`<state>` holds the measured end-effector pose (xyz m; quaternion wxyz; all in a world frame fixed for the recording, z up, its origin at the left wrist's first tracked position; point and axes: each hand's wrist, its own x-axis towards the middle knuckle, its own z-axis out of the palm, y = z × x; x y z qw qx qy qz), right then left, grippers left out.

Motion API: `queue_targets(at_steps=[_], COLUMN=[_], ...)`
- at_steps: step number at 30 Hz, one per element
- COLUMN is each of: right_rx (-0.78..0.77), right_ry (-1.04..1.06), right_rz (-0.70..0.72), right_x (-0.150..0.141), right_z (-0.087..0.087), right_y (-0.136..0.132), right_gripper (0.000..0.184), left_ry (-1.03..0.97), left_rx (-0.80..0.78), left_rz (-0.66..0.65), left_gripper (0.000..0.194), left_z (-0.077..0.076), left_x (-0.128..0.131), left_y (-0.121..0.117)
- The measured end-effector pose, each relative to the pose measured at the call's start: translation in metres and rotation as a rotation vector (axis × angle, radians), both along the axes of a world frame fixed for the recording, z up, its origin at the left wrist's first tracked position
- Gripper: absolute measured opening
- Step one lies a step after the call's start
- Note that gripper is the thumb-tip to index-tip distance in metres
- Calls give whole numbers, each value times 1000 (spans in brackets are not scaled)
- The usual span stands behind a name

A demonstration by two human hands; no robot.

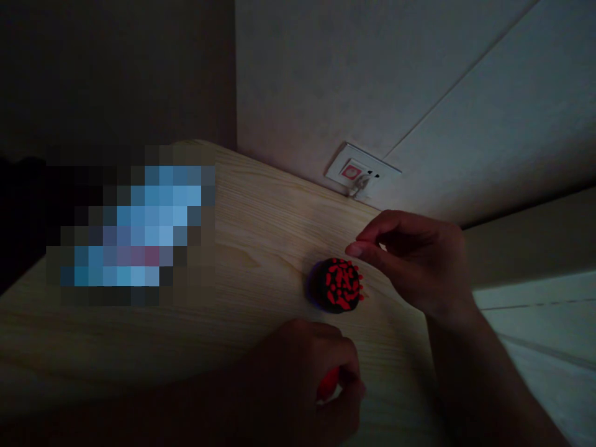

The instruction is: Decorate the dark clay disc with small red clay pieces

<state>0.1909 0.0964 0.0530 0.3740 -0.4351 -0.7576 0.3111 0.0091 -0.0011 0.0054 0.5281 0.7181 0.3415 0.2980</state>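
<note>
With our left hand (321,351) curled round a red object (328,385) and our right hand (421,261) pinched narrow, on what we cannot tell, we should work lightly beside the round, black, red-speckled piece (343,285) on the pale wood-grained bench (251,223).

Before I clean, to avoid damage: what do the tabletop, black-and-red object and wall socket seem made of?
Tabletop: wood or wood-look laminate, from its streaked grain; seemingly matt, showing no glare.
Black-and-red object: perhaps plastic, from the vivid red blobs; dim light leaves material and finish open.
Wall socket: probably smooth plastic, from its pale, crisp-edged plate.
</note>
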Motion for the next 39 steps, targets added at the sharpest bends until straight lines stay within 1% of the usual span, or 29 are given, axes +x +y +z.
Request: queue_targets(at_steps=[2, 6, 10, 12, 15, 17, 18, 22, 26, 28, 32, 36, 39], right_rx=[-4, 10, -31, -36, -19, -30, -41, -58, -56, -72, -78, -63, -45], right_ry=[15, 11, -20, -30, -38, -17, -4, 6, -49, -64, -67, -73, -69], right_rz=[-1, 6, 60, 81, 92, 82, 72, 24, -14, -3, 36, 51, 80], right_x=[0, 0, 0, 0, -1, -1, -1, -3, -2, -1, 1, 1, 2], right_z=[0, 0, 0, 1, 3, 3, 4, 6, 6, 5, 0, -1, 0], right_y=[-1, -1, -2, -3, -4, -4, -5, -5, -6, -6, -6, -4, -3], right_gripper=[16, 8, 14, 17, 12, 7, 7, 19, 23, 22, 12, 11, 13], left_ry=[-8, 16, -7, -26, -20, -12, -11, 32, 24, 22, 59, 64, 59], left_rx=[-9, 5, -4, 2, 4, -1, -4, 7, 4, -12, -15, -6, -21], left_rz=[-25, -8, 8, -6, -16, -13, -13, -9, -18, -32, -28, -20, -37], left_gripper=[9, 9, 9, 8, 9, 9, 10, 10, 8, 8, 10, 10, 10], left_z=[1, 5, 5, 4, 3, 2, 2, 3, 5, 5, 5, 6, 6], left_x=[-1, -1, -1, -1, -1, -1, 0, -1, -1, -1, 0, 0, -1], left_y=[0, 0, 0, 0, -2, -2, -2, 0, 2, 2, -1, -1, 1])
